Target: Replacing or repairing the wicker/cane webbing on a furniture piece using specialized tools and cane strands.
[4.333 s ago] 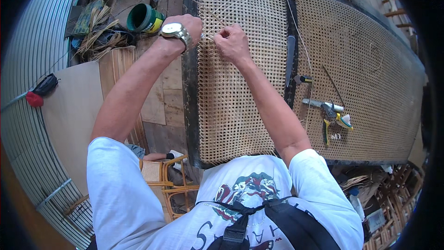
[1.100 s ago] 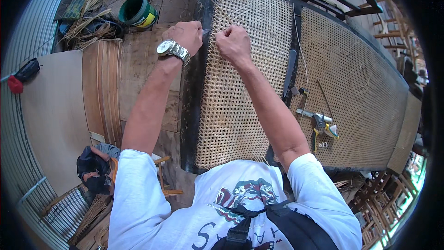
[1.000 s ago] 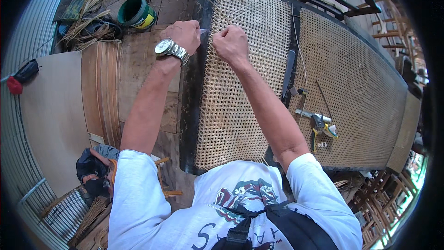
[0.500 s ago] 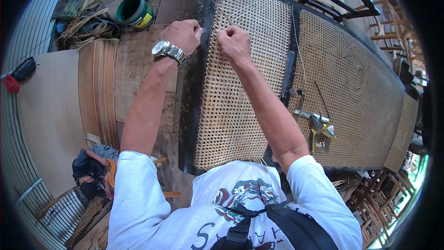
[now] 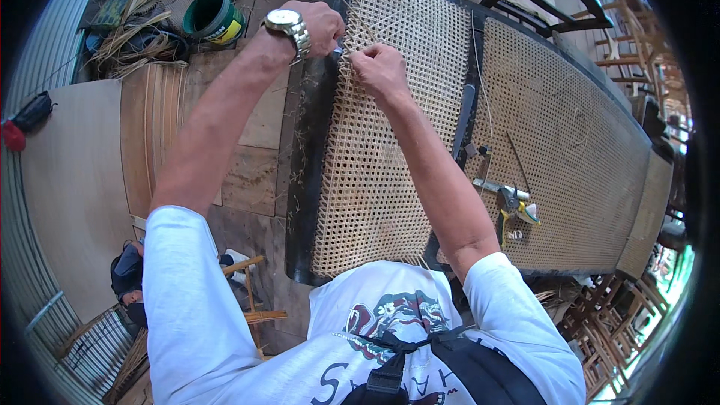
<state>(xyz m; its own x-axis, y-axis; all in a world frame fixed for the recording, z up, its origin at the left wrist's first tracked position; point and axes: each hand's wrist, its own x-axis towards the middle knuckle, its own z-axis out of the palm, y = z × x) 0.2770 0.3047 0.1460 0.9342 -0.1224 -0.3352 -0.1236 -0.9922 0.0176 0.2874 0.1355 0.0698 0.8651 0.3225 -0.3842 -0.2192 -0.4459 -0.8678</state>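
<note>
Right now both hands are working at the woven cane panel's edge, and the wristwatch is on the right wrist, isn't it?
Not quite. The head view shows the wristwatch on the left wrist. Both the left hand and right hand are indeed at the woven cane panel near its dark frame edge.

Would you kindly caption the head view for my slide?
Both hands, left hand and right hand, weave cane at the dark frame.

Pliers [image 5: 512,200] on cane-woven frame [image 5: 570,142]

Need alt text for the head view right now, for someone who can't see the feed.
Seen from above, a person's left hand and right hand meet at the left edge of a woven cane panel in a dark frame, pinching thin cane strands. Pliers lie on a second cane panel to the right; a green pot sits upper left.
</note>
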